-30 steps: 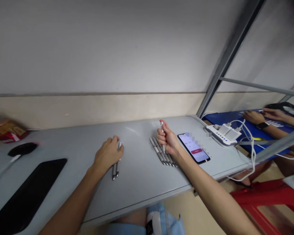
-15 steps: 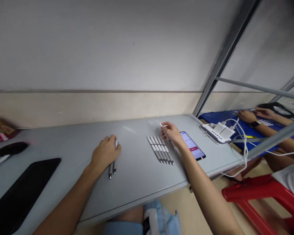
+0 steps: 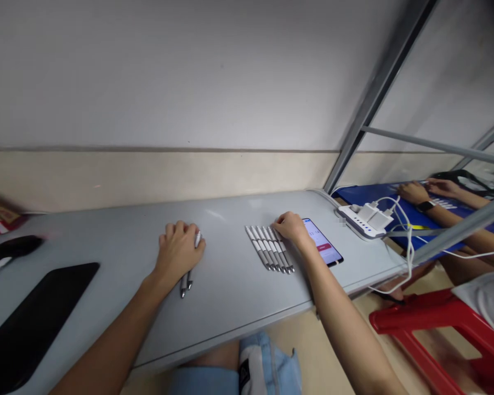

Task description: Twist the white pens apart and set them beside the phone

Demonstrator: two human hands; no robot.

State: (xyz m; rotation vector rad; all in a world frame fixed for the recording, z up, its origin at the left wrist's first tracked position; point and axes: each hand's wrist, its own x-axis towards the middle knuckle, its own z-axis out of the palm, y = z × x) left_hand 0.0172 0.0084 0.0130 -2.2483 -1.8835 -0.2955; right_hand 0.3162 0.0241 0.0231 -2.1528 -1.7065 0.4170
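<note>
White-and-grey slim pens with silver metal tips (image 3: 183, 286), two by their visible ends, lie under the left hand (image 3: 180, 249); its thumb and forefinger close around a white end, while the palm hides the middle of the barrels. The bare right hand (image 3: 290, 227) bends over the upper right end of a slanted row of matching pens (image 3: 267, 249) lying side by side; its fingertips cover the top of the rightmost, so whether they pinch it or merely touch it I cannot tell.

Just beyond that wrist, a black-edged smartphone with a lit screen (image 3: 324, 244) is partly covered, its digits hard to read. Farther right on the pale grey tabletop (image 3: 226, 296) sits a white power strip (image 3: 362, 221) with plugs in it. At left, a flat black slab (image 3: 41, 329) and a red-and-yellow package (image 3: 0, 215) are cut off by the frame edge, the package blurred.
</note>
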